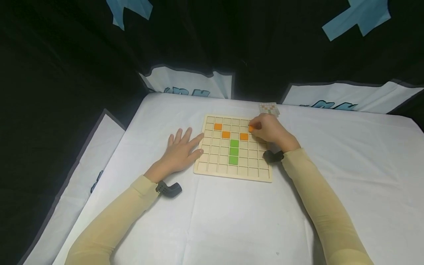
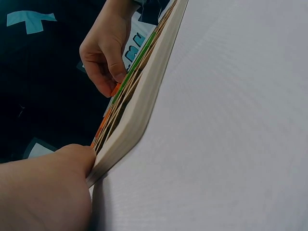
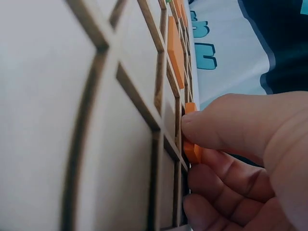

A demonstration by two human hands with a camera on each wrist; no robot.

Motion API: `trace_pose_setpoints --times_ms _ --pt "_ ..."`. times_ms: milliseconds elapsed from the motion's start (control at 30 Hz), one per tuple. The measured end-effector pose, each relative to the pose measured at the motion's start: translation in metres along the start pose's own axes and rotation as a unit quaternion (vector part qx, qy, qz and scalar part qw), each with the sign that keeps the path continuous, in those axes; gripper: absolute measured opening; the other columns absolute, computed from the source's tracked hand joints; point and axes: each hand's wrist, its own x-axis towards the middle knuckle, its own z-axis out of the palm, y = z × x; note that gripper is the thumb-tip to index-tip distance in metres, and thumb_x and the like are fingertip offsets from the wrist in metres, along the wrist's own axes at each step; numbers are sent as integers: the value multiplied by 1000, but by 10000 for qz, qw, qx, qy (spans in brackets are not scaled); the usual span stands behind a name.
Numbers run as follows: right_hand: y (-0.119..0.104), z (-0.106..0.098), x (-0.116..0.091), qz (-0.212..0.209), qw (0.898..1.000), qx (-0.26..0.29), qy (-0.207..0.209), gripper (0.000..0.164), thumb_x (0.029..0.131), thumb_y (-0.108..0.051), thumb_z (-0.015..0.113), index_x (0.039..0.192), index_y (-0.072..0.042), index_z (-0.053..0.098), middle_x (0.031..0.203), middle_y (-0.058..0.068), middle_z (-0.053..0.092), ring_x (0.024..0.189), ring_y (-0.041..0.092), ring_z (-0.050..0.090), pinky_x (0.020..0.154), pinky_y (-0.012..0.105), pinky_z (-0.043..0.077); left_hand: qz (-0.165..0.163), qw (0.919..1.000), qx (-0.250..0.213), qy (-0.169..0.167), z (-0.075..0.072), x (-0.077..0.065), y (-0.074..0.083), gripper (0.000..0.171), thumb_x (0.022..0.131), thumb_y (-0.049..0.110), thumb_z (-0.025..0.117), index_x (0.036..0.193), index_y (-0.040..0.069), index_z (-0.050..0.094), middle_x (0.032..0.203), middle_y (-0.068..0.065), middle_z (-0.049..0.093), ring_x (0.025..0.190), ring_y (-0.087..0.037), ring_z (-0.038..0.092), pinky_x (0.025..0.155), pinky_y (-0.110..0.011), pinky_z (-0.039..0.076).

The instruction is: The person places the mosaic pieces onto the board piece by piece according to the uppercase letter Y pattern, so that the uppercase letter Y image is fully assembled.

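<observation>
A square wooden grid board (image 1: 215,169) lies on the white-covered table. Three green tiles (image 1: 233,151) form a column in its middle, with orange tiles (image 1: 226,134) set in cells above them on both sides. My right hand (image 1: 269,129) pinches another orange tile (image 3: 193,153) between thumb and fingers at a cell near the board's upper right. In the right wrist view this tile stands partly out of its cell. My left hand (image 1: 180,152) lies flat with fingers spread, thumb and index fingertip touching the board's left edge.
A small patterned card (image 1: 269,108) lies behind the board, partly covered by my right hand. Dark curtains (image 1: 198,36) with blue tape hang behind the white tablecloth (image 1: 232,221). Each wrist wears a black camera (image 1: 169,189).
</observation>
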Motion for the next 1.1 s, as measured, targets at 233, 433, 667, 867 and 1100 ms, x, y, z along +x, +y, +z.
trace_pose_setpoints --times_ms 233,433,667,867,1100 --pt "-1 -1 1 -14 10000 -63 20 39 88 -2 66 126 3 70 124 22 70 104 32 60 99 49 53 -38 10000 46 15 -1 0 0 64 105 51 41 162 25 29 172 -22 8 157 -51 -4 123 -70 -3" --pt "-1 0 -1 -23 10000 -71 37 38 89 -1 65 127 4 69 124 22 70 104 32 59 101 49 52 -45 10000 22 1 -1 0 0 65 105 51 42 163 25 29 172 -21 7 157 -50 -5 123 -70 -4" --pt "0 0 -2 -63 9999 -53 67 39 88 1 64 126 4 69 124 23 69 103 32 58 98 48 51 -59 10000 37 -46 -2 -1 1 65 105 51 41 163 26 28 172 -21 6 157 -49 -5 123 -69 -4" --pt "0 2 -2 -54 9998 -124 129 40 85 2 65 124 3 71 121 21 70 97 30 57 90 45 51 -22 10000 42 -5 -2 -1 0 65 105 51 42 163 25 29 172 -22 7 157 -50 -4 123 -70 -3" --pt "0 2 -2 1 9999 -28 141 39 86 1 64 124 2 71 123 21 70 100 31 58 94 46 51 -28 10000 44 16 0 0 -2 65 105 52 42 162 26 30 172 -21 8 157 -50 -3 123 -70 -3"
